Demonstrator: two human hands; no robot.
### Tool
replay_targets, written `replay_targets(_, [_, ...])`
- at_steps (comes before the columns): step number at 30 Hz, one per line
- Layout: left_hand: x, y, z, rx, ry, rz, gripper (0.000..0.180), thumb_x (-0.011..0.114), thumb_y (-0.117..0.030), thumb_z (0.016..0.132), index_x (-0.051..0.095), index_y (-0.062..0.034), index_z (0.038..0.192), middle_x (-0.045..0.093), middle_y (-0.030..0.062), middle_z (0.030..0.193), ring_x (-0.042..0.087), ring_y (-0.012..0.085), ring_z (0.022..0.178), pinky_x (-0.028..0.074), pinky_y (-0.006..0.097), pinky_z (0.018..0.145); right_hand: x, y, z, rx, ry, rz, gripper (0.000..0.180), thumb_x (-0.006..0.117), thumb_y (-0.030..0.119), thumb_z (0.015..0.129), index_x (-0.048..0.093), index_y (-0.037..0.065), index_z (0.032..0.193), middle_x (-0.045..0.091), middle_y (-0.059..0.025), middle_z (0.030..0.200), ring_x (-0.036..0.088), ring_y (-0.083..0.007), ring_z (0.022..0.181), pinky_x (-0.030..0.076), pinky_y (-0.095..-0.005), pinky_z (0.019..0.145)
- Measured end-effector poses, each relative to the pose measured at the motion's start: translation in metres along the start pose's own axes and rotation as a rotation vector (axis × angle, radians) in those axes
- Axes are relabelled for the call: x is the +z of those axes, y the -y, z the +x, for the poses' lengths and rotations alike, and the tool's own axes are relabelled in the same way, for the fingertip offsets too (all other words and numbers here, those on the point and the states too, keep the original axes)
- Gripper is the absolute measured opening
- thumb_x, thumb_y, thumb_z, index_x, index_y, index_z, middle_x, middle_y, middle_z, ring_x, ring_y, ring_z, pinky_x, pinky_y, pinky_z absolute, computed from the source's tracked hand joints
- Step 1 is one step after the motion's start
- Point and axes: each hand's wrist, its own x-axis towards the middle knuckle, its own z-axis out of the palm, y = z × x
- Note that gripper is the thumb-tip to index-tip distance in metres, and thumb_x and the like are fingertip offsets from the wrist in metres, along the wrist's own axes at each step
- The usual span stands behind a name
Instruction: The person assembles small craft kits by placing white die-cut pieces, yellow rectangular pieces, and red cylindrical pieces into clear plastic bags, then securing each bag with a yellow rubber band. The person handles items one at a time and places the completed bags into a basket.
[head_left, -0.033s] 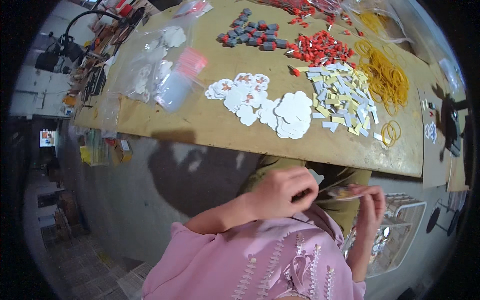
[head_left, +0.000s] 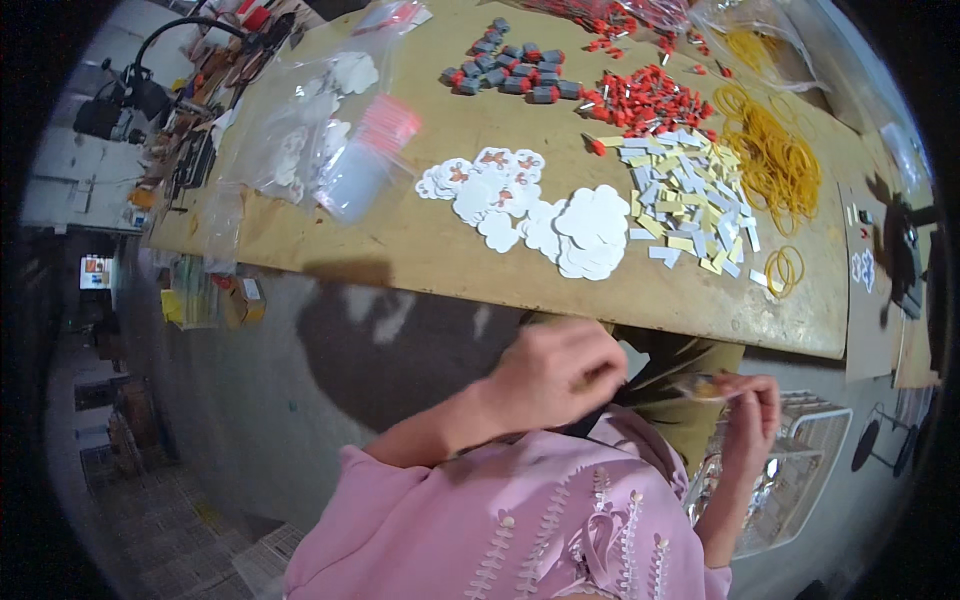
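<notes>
A small, thin, pale piece [head_left: 700,387] with a yellowish tint is pinched at the fingertips of the right hand [head_left: 752,412], below the near edge of the bench [head_left: 420,250] and over the lap. It lies roughly flat, its long side running left to right, one end reaching toward the left hand [head_left: 560,372] (whether that hand touches it cannot be told). Blur hides its finer shape and any marking.
</notes>
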Motion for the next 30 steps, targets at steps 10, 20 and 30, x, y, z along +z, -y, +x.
replay_targets(10, [-0.18,0.13,-0.004,-0.07,-0.437,1.146,0.034,0.08,-0.013,0.091,0.071,-0.0029,0.121,0.072,0.0172,0.126,0.066,0.0387,0.114,0.053,0.048,0.1,-0.411,-0.151,-0.083,0.297,-0.203,-1.514,0.013,0.065,0.009,0.096,0.064,-0.003,0.092,0.066,-0.0174,0.077,0.065,-0.0219,0.075,0.053,-0.0384,0.072])
replay_targets(20, [-0.164,0.125,-0.027,-0.037,-0.543,0.975,0.019,0.077,0.0,0.087,0.077,-0.0059,0.105,0.077,0.0087,0.113,0.072,0.0305,0.101,0.057,0.043,0.089,-0.323,-0.155,-0.067,0.206,0.01,-1.521,0.02,0.057,0.01,0.097,0.072,-0.003,0.097,0.07,-0.03,0.092,0.067,-0.0499,0.083,0.052,-0.0542,0.072])
replay_targets(30, [-0.041,-0.007,-0.01,0.439,0.044,0.674,0.033,0.072,-0.014,0.081,0.079,-0.0088,0.113,0.074,0.0018,0.117,0.068,0.021,0.104,0.05,0.036,0.087,0.088,0.039,0.018,0.43,0.47,-0.127,0.018,0.076,0.013,0.1,0.072,-0.004,0.104,0.074,-0.0043,0.091,0.068,-0.0095,0.079,0.058,-0.0271,0.072])
